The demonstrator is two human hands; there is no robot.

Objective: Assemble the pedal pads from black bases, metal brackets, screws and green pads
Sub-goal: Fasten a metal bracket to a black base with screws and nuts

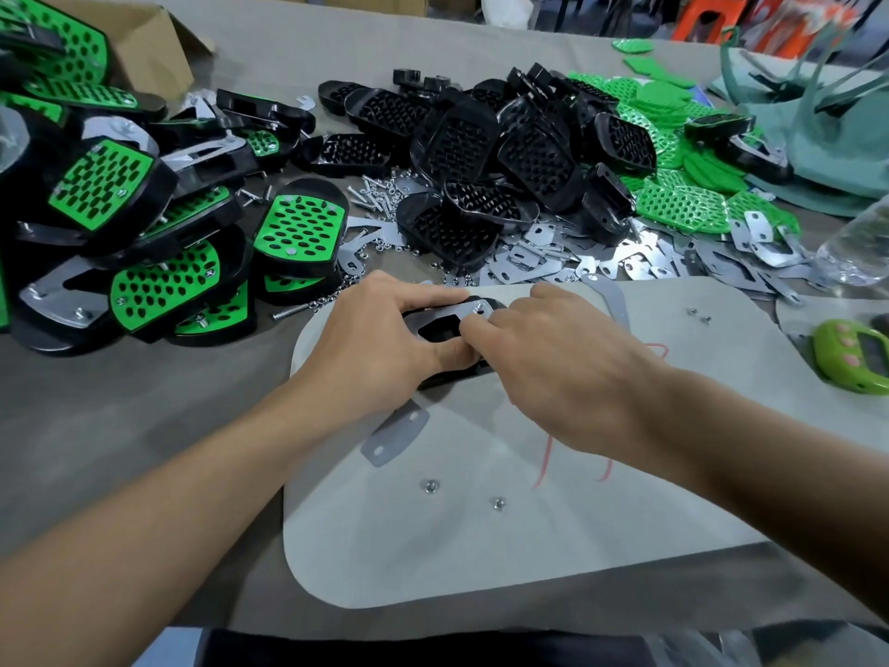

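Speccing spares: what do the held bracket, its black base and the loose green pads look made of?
Metal bracket: likely stamped plated steel; thin, flat, silver glare.
Black base: likely moulded plastic, semi-gloss; soft highlights on the rim.
Green pads: flexible plastic or rubber, matte; thin perforated sheets.

held base (435,332): glossy black plastic
bracket (462,314): bare sheet metal, dull silver sheen
green pads (683,207): matt green plastic, perforated
screws (377,191): bright, shiny metal
table cover (144,406): grey cloth, matt
work mat (553,546): pale, smooth, matt
box (158,55): brown cardboard, matt
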